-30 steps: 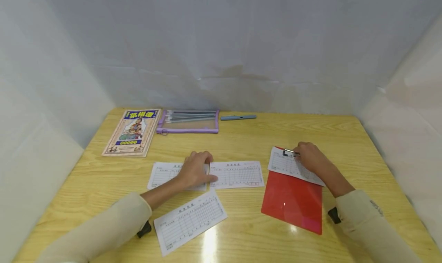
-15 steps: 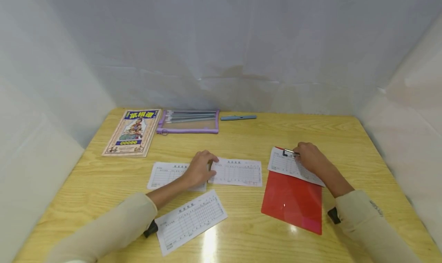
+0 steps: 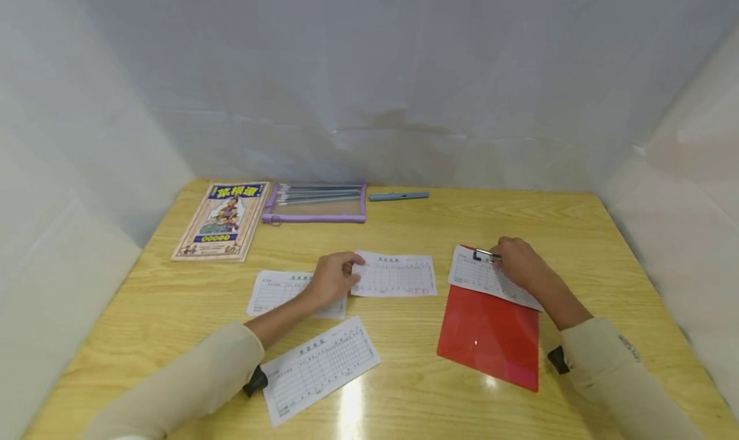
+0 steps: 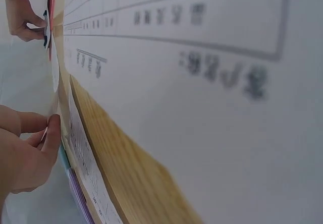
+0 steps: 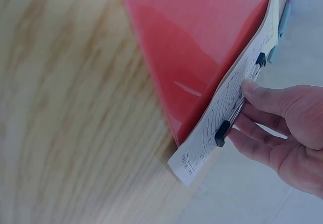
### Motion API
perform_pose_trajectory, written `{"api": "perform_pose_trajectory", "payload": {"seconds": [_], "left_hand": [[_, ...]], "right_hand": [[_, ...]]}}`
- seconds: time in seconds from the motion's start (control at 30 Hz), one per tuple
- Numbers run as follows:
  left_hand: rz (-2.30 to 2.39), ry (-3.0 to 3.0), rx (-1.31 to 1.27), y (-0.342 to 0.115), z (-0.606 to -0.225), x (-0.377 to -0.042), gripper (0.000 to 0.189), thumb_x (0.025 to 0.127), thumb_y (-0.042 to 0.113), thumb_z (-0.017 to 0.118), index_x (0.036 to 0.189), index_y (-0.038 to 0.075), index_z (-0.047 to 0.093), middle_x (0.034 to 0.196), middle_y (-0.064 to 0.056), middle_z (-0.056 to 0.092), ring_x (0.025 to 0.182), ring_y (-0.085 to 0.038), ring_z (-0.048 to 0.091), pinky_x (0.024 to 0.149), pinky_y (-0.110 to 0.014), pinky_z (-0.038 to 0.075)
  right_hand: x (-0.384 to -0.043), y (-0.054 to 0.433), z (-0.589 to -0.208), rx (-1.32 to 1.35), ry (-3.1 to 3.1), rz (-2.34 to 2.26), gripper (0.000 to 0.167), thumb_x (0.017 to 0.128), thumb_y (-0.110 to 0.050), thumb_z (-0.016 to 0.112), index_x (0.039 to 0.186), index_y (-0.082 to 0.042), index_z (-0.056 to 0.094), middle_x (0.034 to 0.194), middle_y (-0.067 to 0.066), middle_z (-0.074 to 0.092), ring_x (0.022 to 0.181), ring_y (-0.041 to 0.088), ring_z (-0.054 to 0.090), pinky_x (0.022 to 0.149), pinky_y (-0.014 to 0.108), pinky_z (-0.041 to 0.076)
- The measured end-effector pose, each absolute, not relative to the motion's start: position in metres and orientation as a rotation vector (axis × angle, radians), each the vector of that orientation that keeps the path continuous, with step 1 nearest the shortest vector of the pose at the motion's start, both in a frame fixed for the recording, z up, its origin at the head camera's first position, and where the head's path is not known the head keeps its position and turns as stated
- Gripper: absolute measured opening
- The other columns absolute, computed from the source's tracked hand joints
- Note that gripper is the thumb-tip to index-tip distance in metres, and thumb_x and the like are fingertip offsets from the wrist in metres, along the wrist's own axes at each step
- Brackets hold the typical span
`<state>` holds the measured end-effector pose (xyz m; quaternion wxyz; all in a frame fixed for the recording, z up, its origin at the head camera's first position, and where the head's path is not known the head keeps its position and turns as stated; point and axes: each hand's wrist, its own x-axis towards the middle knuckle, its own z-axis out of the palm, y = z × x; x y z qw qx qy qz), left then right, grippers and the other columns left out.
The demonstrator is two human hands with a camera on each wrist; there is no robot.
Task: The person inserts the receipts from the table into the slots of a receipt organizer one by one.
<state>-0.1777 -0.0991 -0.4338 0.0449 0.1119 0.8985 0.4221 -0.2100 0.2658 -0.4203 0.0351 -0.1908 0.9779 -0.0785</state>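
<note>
- Pinch grip, left: your left hand (image 3: 331, 278) has thumb and fingertips closed on the left end of a printed slip (image 3: 395, 276).
- That slip sits mid-table, printed face up, its right end pointing at the red clipboard (image 3: 489, 337), a gap between them. Can't tell how much of it is off the wood.
- Your right hand (image 3: 519, 263) pinches the metal clip (image 3: 485, 256) at the top of the clipboard, thumb on one side, fingers on the other. Can't tell if the clip is pressed open.
- Clipboard lies slightly askew on your right; a clipboard sheet (image 3: 482, 278) crosses its top, same sort of form, one corner poking past the board's right edge.
- Under and beside your left hand: a second form (image 3: 280, 292), right part covered by hand and wrist.
- Closer to you, a tilted form (image 3: 320, 369), one corner by your left cuff.
- Far left: a book (image 3: 219, 225), illustrated cover up.
- Touching or just beside it, a purple-edged pouch (image 3: 314, 219) with thin sticks (image 3: 323, 194) inside, maybe pens.
- Blue pen (image 3: 398, 196) right of the pouch, near the table's back edge.
- Wood-grain table (image 3: 404, 376) under everything; pale sheeting (image 3: 369, 61) behind.
</note>
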Motion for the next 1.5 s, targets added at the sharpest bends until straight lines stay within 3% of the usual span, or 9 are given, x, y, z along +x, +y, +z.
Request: {"api": "perform_pose_trajectory", "payload": {"seconds": [0.17, 0.4, 0.6, 0.97, 1.27, 1.5], "left_hand": [[1.323, 2.738, 0.319, -0.103, -0.431, -0.18, 0.03, 0.082, -0.002, 0.066, 0.111, 0.004, 0.066, 0.116, -0.015, 0.066, 0.094, -0.024, 0.066, 0.079, -0.031, 0.056], [1.381, 2.702, 0.278, -0.107, -0.421, -0.186, 0.028, 0.084, 0.0, 0.063, 0.112, 0.005, 0.066, 0.116, -0.013, 0.067, 0.097, -0.026, 0.066, 0.075, -0.031, 0.056], [1.41, 2.652, 0.281, -0.103, -0.412, -0.189, 0.027, 0.086, 0.0, 0.063, 0.112, 0.006, 0.066, 0.12, -0.012, 0.064, 0.103, -0.027, 0.063, 0.081, -0.033, 0.055], [1.458, 2.557, 0.322, -0.057, -0.41, -0.187, 0.026, 0.084, -0.004, 0.061, 0.107, 0.006, 0.068, 0.113, -0.008, 0.067, 0.089, -0.02, 0.061, 0.065, -0.023, 0.051], [1.432, 2.608, 0.375, -0.055, -0.385, -0.197, 0.025, 0.085, -0.003, 0.06, 0.107, 0.007, 0.068, 0.113, -0.009, 0.067, 0.094, -0.023, 0.062, 0.066, -0.024, 0.051], [1.416, 2.518, 0.367, -0.041, -0.396, -0.2, 0.025, 0.084, -0.003, 0.062, 0.106, 0.007, 0.069, 0.114, -0.008, 0.067, 0.093, -0.021, 0.061, 0.067, -0.023, 0.052]], "right_hand": [[-0.21, 0.265, -0.42, -0.592, 3.012, -0.24, 0.019, 0.082, 0.004, 0.065, 0.1, 0.009, 0.068, 0.081, 0.015, 0.058, 0.075, 0.026, 0.058, 0.067, 0.039, 0.051], [-0.209, 0.266, -0.419, -0.55, 3.001, -0.262, 0.022, 0.083, 0.002, 0.066, 0.104, 0.009, 0.068, 0.084, 0.016, 0.06, 0.077, 0.025, 0.058, 0.069, 0.039, 0.051], [-0.21, 0.267, -0.42, -0.569, 2.997, -0.256, 0.022, 0.083, 0.001, 0.066, 0.104, 0.009, 0.068, 0.084, 0.016, 0.06, 0.077, 0.026, 0.058, 0.068, 0.04, 0.051], [-0.21, 0.264, -0.418, -0.531, 2.983, -0.254, 0.023, 0.084, 0.001, 0.065, 0.106, 0.009, 0.067, 0.086, 0.016, 0.06, 0.078, 0.026, 0.058, 0.07, 0.04, 0.051], [-0.21, 0.263, -0.419, -0.526, 2.992, -0.258, 0.02, 0.084, 0.002, 0.064, 0.103, 0.008, 0.068, 0.084, 0.015, 0.06, 0.077, 0.025, 0.058, 0.07, 0.04, 0.051], [-0.211, 0.266, -0.421, -0.561, 3.016, -0.24, 0.018, 0.083, 0.003, 0.064, 0.1, 0.007, 0.069, 0.081, 0.014, 0.059, 0.074, 0.024, 0.057, 0.067, 0.039, 0.051]]}}
